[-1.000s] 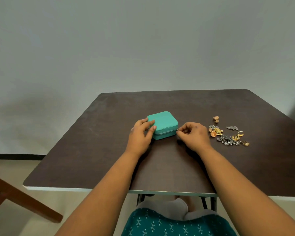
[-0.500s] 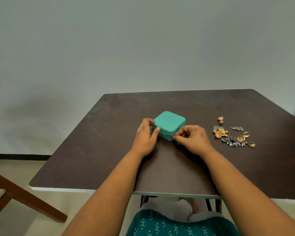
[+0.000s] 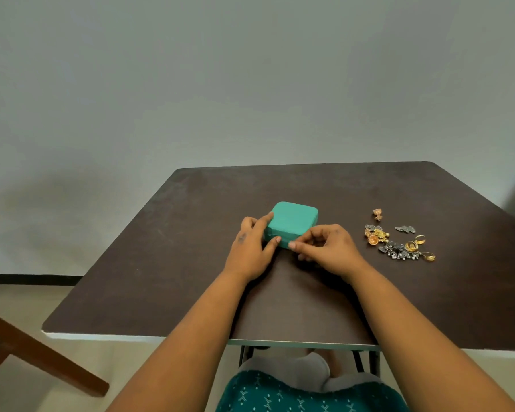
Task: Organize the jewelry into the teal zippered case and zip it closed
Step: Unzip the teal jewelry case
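A small teal zippered case (image 3: 293,223) lies shut on the dark brown table (image 3: 191,263), turned at an angle. My left hand (image 3: 252,248) holds the case's left corner, forefinger along its top edge and thumb on its front side. My right hand (image 3: 324,248) pinches at the case's near corner, where the zip runs; the zip pull itself is hidden by my fingertips. A loose pile of gold and silver jewelry (image 3: 399,242) lies on the table to the right of my right hand, with a small gold earring (image 3: 377,214) apart at the back.
A brown wooden chair leg (image 3: 42,361) slants across the floor at the lower left. The grey wall stands just behind the table's far edge. My lap in teal patterned cloth (image 3: 295,394) is under the near table edge.
The case has turned counter-clockwise on the table. My right hand has moved left along the case's front side to its near corner, still pinching. My left hand stayed on the left corner.
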